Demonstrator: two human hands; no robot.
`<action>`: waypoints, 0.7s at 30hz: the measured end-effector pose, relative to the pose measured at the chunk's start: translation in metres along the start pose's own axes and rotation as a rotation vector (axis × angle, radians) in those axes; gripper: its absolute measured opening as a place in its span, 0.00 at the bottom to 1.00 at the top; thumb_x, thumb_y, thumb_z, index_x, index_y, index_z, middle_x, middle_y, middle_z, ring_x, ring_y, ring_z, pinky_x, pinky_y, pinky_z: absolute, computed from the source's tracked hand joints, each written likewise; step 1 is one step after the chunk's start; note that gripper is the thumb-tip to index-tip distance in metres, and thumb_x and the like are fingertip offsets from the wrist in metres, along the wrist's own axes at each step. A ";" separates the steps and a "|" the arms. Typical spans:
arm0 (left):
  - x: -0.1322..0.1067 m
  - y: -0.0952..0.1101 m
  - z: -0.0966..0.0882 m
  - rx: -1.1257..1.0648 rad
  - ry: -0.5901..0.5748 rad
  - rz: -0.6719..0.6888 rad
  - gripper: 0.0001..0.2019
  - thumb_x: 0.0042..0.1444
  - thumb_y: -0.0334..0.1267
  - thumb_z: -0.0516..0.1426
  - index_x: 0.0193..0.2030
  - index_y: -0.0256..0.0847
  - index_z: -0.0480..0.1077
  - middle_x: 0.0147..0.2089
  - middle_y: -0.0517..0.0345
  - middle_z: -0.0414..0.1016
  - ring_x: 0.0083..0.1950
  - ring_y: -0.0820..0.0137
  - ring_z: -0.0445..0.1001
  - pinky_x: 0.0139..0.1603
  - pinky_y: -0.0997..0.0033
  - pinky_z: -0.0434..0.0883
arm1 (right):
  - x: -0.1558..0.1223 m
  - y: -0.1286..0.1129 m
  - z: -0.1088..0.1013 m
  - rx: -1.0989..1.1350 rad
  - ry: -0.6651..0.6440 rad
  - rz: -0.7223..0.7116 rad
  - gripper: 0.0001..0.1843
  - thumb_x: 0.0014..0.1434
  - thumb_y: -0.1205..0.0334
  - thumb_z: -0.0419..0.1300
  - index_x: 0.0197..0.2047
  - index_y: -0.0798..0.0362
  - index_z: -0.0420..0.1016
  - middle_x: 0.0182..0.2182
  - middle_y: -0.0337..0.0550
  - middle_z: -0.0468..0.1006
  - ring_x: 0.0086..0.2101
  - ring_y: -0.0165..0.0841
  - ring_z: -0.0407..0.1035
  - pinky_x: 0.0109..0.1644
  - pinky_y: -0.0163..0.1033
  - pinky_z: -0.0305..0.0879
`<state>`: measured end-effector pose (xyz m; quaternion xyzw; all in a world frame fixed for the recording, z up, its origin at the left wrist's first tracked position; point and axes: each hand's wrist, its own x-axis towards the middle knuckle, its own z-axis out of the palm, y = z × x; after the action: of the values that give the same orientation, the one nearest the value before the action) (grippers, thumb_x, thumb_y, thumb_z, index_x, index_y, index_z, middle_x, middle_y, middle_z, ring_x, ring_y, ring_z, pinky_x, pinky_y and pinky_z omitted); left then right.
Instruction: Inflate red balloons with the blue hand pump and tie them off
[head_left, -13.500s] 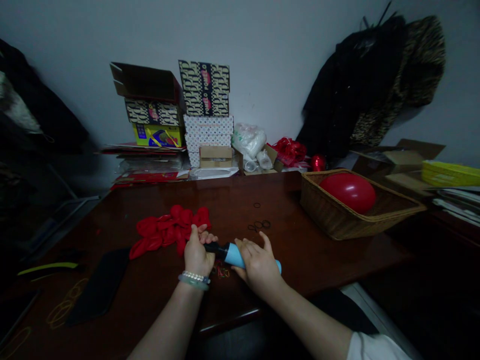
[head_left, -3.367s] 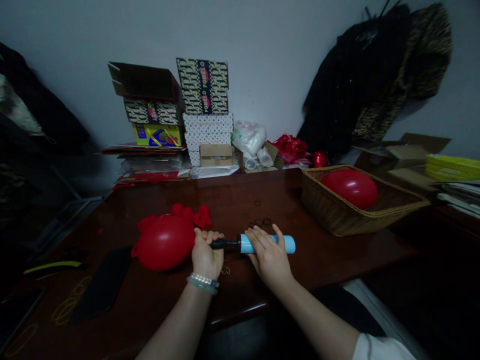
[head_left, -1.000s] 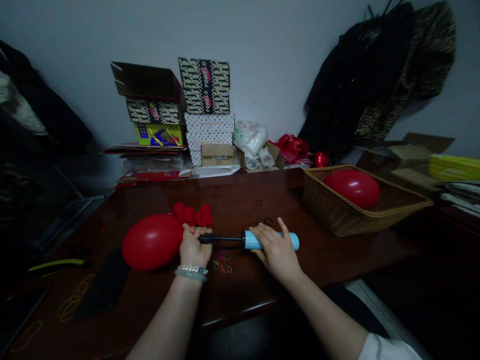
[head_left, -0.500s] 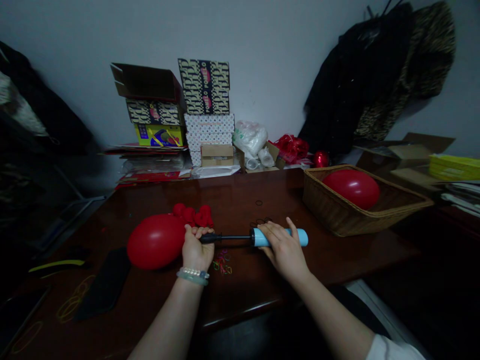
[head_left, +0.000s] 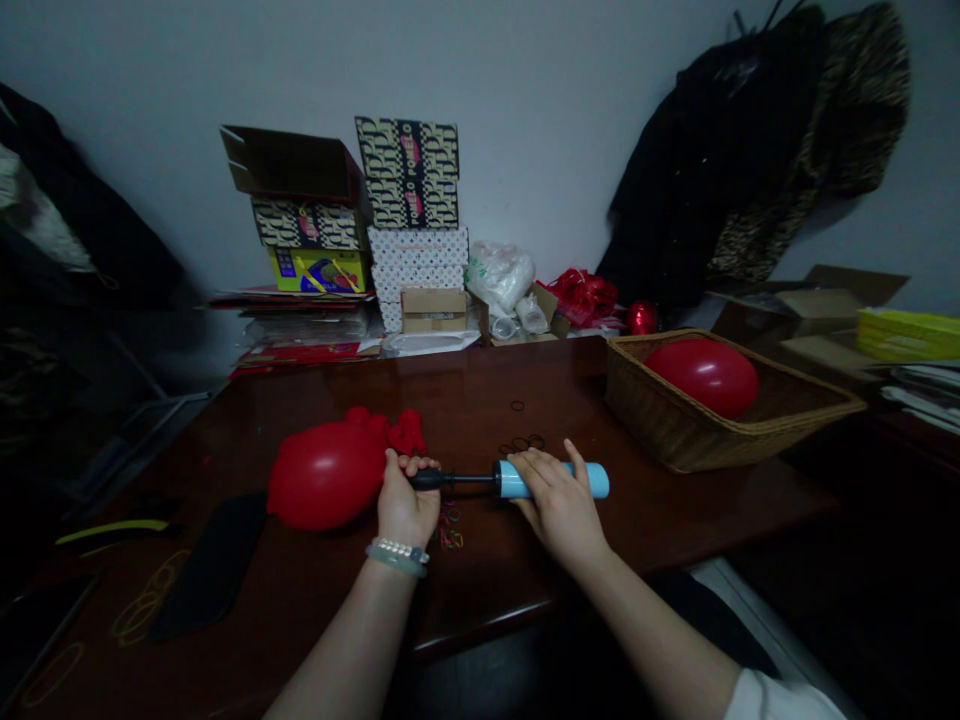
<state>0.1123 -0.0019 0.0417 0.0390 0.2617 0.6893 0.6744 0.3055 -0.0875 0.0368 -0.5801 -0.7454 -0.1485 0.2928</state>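
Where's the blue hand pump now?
Head view: the blue hand pump lies centre, barrel under the right hand, black nozzle in the left hand.

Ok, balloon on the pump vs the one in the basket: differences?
The red balloon at the pump is gripped at its neck by the left hand on the hand pump; the other red balloon lies free in the wicker basket, untouched. The first tapers like a pear toward the hand; the other is a rounder oval. Both are glossy and inflated.
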 end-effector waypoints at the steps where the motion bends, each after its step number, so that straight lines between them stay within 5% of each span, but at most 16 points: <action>1: 0.000 0.000 0.000 -0.001 0.002 0.003 0.18 0.66 0.39 0.48 0.24 0.40 0.56 0.17 0.68 0.54 0.21 0.76 0.61 0.33 0.72 0.68 | 0.000 0.000 0.000 0.007 -0.001 0.002 0.21 0.61 0.63 0.57 0.58 0.49 0.67 0.51 0.45 0.75 0.54 0.40 0.67 0.67 0.59 0.38; 14: -0.015 -0.027 -0.001 0.032 -0.015 -0.069 0.17 0.65 0.38 0.49 0.24 0.40 0.56 0.19 0.67 0.54 0.22 0.76 0.61 0.34 0.71 0.68 | -0.004 -0.018 0.017 0.058 -0.019 -0.011 0.24 0.60 0.64 0.59 0.59 0.50 0.65 0.52 0.45 0.75 0.54 0.39 0.66 0.68 0.57 0.40; 21: -0.012 -0.018 0.004 0.014 -0.028 -0.086 0.18 0.66 0.41 0.48 0.23 0.41 0.55 0.17 0.67 0.51 0.20 0.75 0.58 0.31 0.71 0.67 | 0.001 -0.015 0.015 0.013 -0.016 -0.034 0.23 0.61 0.61 0.58 0.59 0.48 0.65 0.52 0.44 0.75 0.55 0.38 0.66 0.68 0.57 0.39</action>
<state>0.1313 -0.0129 0.0411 0.0418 0.2585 0.6573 0.7066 0.2876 -0.0829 0.0273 -0.5666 -0.7584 -0.1442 0.2880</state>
